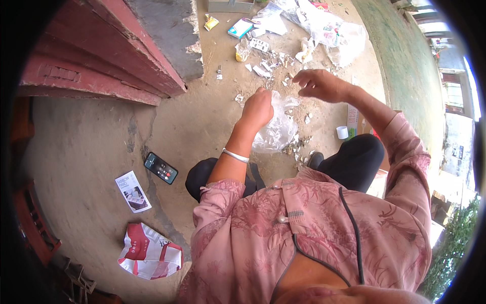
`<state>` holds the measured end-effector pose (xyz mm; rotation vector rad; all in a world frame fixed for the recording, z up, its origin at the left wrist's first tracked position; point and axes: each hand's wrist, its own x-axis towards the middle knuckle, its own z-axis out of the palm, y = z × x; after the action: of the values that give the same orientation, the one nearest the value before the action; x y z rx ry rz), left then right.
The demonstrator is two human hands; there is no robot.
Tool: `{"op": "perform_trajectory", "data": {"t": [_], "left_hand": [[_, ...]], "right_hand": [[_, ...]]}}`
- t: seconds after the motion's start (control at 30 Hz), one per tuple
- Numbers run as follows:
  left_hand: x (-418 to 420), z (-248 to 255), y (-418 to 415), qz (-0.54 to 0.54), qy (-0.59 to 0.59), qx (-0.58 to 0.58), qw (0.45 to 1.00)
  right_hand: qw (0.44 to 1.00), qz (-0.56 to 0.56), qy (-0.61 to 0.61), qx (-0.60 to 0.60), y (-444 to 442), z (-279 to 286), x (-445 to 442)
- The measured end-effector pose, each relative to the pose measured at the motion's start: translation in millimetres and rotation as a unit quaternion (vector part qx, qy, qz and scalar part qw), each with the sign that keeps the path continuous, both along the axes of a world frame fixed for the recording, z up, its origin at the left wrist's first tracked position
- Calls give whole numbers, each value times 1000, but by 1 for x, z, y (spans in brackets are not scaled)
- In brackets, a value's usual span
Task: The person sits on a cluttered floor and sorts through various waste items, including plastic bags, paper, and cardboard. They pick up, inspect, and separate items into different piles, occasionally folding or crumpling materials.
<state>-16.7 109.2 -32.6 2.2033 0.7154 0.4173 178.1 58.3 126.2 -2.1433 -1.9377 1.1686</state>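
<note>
My left hand point(259, 108), with a silver bangle on its wrist, is closed on the upper edge of a clear plastic bag point(279, 133). The bag rests near the ground before me and has pale scraps in it. To the right, my right hand point(321, 85) hovers over the litter with fingers curled and apart, and no object shows in it. Beyond both hands lie paper scraps point(262, 71), crumbs and a crumpled wrapper point(305, 51). Dirt and bits of debris point(298, 146) lie beside the bag.
A phone point(161, 168), a printed leaflet point(133, 192) and a red and white bag point(151, 252) lie at left. Red wooden door point(114, 57) stands upper left. A white cup point(342, 132) and cardboard box point(364, 125) are near my right knee. Plastic bags point(330, 34) and a blue-white box point(240, 28) lie farther off.
</note>
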Motion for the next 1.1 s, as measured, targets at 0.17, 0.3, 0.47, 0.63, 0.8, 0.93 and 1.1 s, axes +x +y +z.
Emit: {"op": "perform_trajectory", "data": {"t": [0.17, 0.3, 0.47, 0.63, 0.8, 0.93, 1.1], "left_hand": [[-12, -18, -2, 24, 1, -31, 999], [-30, -6, 13, 27, 67, -63, 995], [-49, 11, 18, 84, 11, -64, 994], [-75, 33, 20, 135, 59, -19, 989], [-102, 33, -5, 198, 160, 29, 967], [-105, 58, -40, 235, 223, 30, 946], [-89, 57, -82, 225, 243, -25, 943]], "right_hand": [[1000, -3, -25, 14, 23, -39, 42], [999, -1, -55, 1, 49, -106, 49], [989, 93, -116, -28, 54, -211, 62], [984, 84, -155, 7, 110, -271, 87], [952, 90, -254, 144, 197, -298, 85], [920, 98, -286, 250, 272, -313, 91], [945, 88, -273, 155, 310, -323, 108]]}}
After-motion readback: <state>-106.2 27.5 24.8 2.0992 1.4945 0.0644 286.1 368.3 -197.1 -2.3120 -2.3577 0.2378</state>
